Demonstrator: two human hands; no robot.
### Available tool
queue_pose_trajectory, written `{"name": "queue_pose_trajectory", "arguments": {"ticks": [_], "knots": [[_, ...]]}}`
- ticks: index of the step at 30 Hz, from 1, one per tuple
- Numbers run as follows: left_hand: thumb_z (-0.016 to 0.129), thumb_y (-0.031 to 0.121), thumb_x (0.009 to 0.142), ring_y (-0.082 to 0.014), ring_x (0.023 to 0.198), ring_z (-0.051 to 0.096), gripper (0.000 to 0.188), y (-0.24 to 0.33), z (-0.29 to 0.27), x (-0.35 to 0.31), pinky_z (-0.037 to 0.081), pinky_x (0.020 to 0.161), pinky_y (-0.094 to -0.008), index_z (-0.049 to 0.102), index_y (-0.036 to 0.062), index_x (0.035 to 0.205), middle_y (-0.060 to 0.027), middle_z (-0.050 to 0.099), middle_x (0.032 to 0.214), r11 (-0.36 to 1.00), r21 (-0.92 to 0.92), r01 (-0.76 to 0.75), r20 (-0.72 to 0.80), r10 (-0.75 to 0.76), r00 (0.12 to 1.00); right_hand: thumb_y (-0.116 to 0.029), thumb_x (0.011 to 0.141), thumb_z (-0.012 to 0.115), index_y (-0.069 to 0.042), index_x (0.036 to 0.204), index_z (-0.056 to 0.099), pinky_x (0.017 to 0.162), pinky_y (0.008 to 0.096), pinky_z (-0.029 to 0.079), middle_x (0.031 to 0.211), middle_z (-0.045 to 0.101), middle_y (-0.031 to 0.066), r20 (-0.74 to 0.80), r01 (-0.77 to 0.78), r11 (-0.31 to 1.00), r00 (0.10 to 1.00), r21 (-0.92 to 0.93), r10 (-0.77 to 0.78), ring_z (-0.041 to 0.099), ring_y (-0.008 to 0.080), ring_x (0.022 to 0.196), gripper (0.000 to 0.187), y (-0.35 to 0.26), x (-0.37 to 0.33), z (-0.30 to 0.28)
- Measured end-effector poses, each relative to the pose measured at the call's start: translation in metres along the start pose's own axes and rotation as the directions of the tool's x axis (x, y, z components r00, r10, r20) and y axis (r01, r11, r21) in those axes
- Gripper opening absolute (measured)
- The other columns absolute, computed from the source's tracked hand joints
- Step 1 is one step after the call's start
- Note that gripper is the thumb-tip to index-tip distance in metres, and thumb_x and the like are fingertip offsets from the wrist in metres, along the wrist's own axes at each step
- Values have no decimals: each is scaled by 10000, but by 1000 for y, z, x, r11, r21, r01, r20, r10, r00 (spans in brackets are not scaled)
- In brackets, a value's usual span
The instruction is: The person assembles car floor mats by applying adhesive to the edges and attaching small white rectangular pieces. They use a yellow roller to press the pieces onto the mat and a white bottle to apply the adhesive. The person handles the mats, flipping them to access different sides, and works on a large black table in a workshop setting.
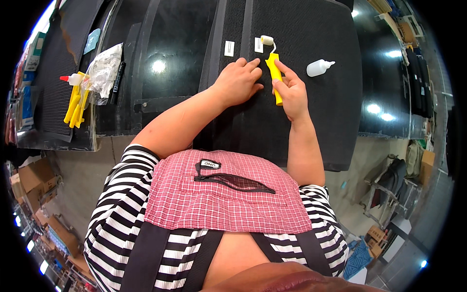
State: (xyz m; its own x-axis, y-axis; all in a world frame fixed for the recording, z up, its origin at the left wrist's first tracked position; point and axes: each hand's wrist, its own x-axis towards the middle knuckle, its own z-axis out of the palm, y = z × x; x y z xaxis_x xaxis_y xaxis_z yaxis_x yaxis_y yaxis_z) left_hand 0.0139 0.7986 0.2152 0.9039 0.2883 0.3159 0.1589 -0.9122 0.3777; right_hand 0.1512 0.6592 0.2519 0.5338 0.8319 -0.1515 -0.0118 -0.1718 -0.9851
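Observation:
A small roller (273, 68) with a yellow handle is gripped in my right hand (290, 92). Its white roller head is at the upper right of a white label (258, 46) on the black textured mat (311, 117); contact cannot be made out. My left hand (239, 82) lies on the mat just below that label, fingers apart and slightly bent, holding nothing I can see. A second white label (229, 48) is on the mat farther left. To the right of the roller, a white squeeze bottle (319, 67) lies on its side.
On the left lie yellow-handled tools (74, 108), a white bottle with a red tip (72, 79), a crumpled clear plastic bag (104, 70) and a black marker (118, 78). A glossy black tabletop (170, 58) extends beside the mat. Cardboard boxes (39, 177) stand at lower left.

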Motion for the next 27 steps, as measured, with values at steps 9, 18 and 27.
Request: {"name": "queue_pose_trajectory", "arguments": {"ticks": [9, 18, 27], "knots": [[723, 282, 832, -325, 1009, 584, 443, -9, 12, 21, 510, 906, -404, 634, 23, 1180, -149, 570, 1389, 998, 2, 69, 10, -69, 998, -50, 907, 626, 52, 1397, 541, 969, 283, 479, 1325, 631, 174, 33, -26, 995, 999, -101, 30, 634, 188, 1138, 508, -1, 5, 4], [677, 273, 860, -336, 992, 576, 412, -16, 20, 20, 492, 922, -408, 628, 26, 1185, -155, 587, 1333, 998, -53, 43, -50, -46, 998, -116, 885, 603, 39, 1386, 559, 1004, 313, 466, 1320, 638, 211, 4, -40, 952, 999, -303, 43, 630, 254, 1182, 527, -4, 26, 11], [672, 283, 868, -333, 1036, 565, 397, -16, 17, 19, 485, 941, -408, 624, 28, 1168, -148, 578, 1338, 997, -63, 54, -35, -56, 998, -118, 876, 607, 19, 1374, 579, 1003, 329, 469, 1290, 646, 219, -15, -7, 933, 1000, -361, 2, 633, 279, 1175, 518, -1, 41, 12]]}}
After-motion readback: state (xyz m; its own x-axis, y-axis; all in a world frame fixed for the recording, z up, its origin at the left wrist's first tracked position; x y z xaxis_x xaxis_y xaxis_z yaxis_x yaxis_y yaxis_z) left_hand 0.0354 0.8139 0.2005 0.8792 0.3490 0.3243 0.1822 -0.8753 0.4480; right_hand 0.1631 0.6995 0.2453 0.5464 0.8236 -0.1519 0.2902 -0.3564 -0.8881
